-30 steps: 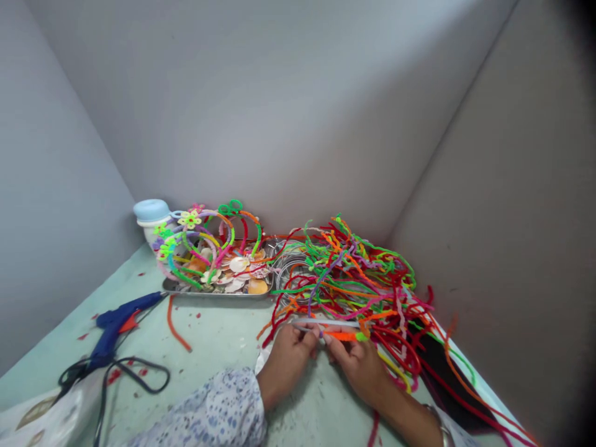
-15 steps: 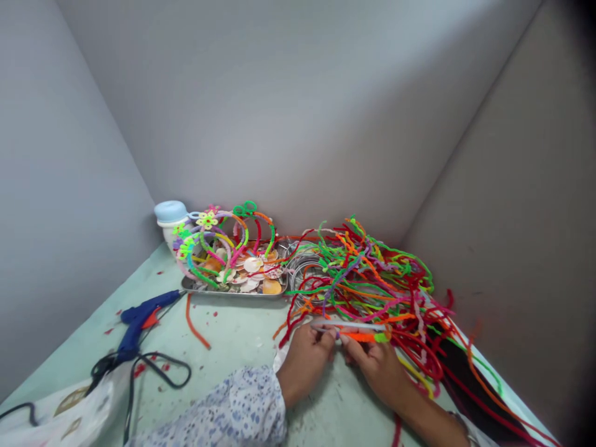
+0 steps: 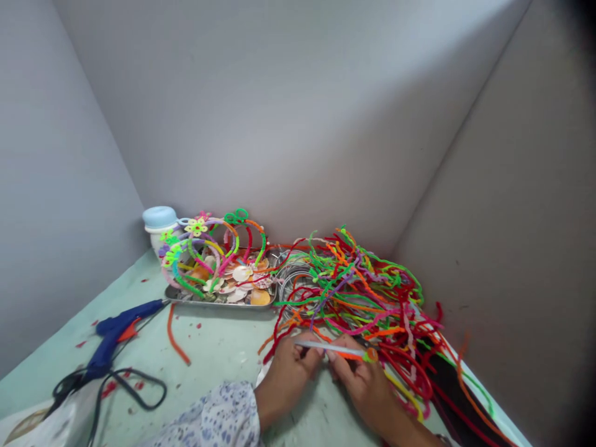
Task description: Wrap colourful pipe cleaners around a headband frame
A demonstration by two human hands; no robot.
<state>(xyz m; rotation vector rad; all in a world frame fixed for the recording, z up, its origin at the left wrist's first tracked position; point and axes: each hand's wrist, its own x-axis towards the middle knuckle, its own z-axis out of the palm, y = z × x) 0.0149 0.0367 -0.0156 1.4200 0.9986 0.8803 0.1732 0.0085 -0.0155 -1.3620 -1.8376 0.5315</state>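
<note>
Close together over the front of the table, my left hand (image 3: 289, 375) and my right hand (image 3: 365, 382) pinch a thin, pale headband (image 3: 328, 346), seen nearly edge-on. Orange pipe cleaner (image 3: 349, 356) covers part of it beside my right fingers, with a yellow-green bit at the right end. Both hands are closed, fingertips almost meeting; a purple strand shows near them, and its exact path is hidden. Just beyond the hands lies a big tangle of coloured pipe cleaners (image 3: 367, 279).
A metal tray (image 3: 223, 305) of seashells (image 3: 242, 273) stands at the back left, with several pipe-cleaner-covered headbands (image 3: 235, 233) on it. A white jar with blue lid (image 3: 159, 217) is behind. A blue glue gun (image 3: 112, 335) with black cord lies left; grey panels enclose the table.
The view has shifted slightly, so the table's things sit further left and lower. The headband has tilted, its right end lower; both hands keep hold of it.
</note>
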